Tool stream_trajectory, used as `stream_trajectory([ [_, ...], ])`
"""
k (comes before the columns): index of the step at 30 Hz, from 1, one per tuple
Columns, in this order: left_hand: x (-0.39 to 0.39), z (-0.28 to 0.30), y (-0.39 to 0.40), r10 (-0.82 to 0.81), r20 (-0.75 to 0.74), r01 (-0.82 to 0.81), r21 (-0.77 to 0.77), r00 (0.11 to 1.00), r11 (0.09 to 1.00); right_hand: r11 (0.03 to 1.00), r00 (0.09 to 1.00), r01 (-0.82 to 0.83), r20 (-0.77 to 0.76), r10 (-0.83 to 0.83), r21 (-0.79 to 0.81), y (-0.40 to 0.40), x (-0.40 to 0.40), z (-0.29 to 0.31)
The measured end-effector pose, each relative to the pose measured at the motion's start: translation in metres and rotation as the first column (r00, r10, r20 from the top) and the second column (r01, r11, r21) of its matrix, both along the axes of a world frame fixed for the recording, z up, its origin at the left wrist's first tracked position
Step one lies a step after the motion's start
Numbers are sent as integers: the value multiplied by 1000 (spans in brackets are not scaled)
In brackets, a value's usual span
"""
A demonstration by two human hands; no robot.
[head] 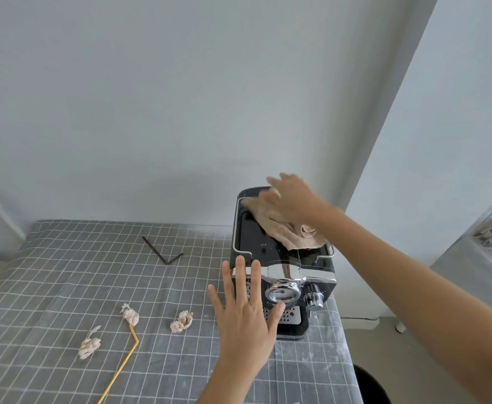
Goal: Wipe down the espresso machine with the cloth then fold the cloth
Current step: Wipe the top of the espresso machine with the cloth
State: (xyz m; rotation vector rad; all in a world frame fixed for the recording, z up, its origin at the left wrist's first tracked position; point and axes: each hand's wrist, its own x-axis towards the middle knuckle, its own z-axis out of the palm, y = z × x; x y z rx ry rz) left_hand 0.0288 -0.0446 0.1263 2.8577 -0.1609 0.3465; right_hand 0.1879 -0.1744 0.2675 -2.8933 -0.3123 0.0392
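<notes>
A black and chrome espresso machine [297,275] stands at the right end of the table. A beige cloth [282,228] lies spread over the machine's top tray. My right hand [294,199] presses flat on the cloth near the machine's back edge, slightly blurred. My left hand [244,310] is open with fingers spread, resting against the machine's front left side beside the round gauge [282,291]. Part of the machine's front is hidden behind that hand.
The table has a grey checked tablecloth [78,272]. On it lie a dark bent hex key [163,250], three crumpled paper balls [181,322], and a yellow bent straw [122,365]. A wall corner sits behind the machine. A clear container [490,237] stands at right.
</notes>
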Motion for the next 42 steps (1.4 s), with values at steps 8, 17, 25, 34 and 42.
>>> stream_trajectory([
  [8,1,-1,-1,5,-4,-5,6,1000,1000,998,998,39,44,-41,51,-1,14,-62],
  [17,0,-4,0,-1,-19,1,13,1000,1000,962,985,-167,79,154,217,-11,-21,-69],
  [25,-2,0,0,7,-33,-7,19,999,1000,888,963,-235,-31,269,396,-28,-45,-56],
  [34,-2,0,1,5,-21,-5,-4,1000,1000,415,907,281,-98,-410,865,-58,-27,-5],
  [42,-2,-4,0,5,11,-5,-13,1000,1000,980,977,200,-70,-201,-9,10,-12,-61],
])
